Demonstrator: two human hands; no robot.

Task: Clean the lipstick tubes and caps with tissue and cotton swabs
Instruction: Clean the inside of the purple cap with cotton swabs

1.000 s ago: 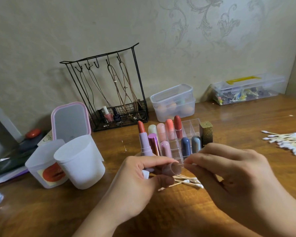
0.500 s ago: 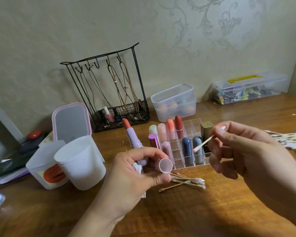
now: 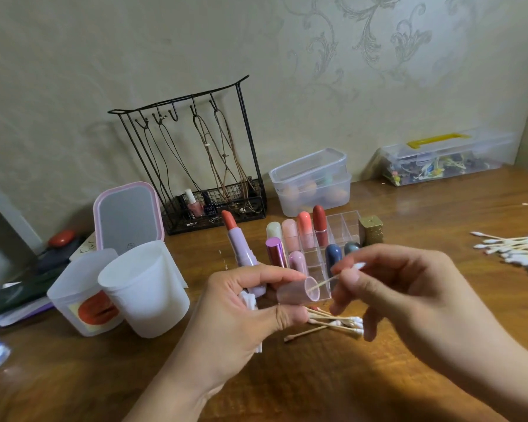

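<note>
My left hand [image 3: 244, 306] holds a lilac lipstick tube [image 3: 241, 248] with its red stick out, a clear pink cap [image 3: 299, 290] lying sideways, and a bit of white tissue [image 3: 249, 300]. My right hand [image 3: 403, 293] pinches a cotton swab [image 3: 333, 280]; its far end sits inside the cap's open mouth. Behind my hands stands a clear organiser [image 3: 345, 220] with several capped lipsticks. Used swabs [image 3: 336, 324] lie on the table under my hands.
A pile of clean cotton swabs [image 3: 515, 248] lies at the right. Two white cups [image 3: 144, 290], a pink mirror [image 3: 127, 216] and a black wire rack [image 3: 195, 166] stand at the left and back. Clear plastic boxes [image 3: 311, 181] sit by the wall. A gold cap [image 3: 371, 229] stands beside the organiser.
Half a second ago my right hand had drawn the swab up and away from the cap; now it has come back and the swab's end is inside the cap again. My left hand tilted slightly.
</note>
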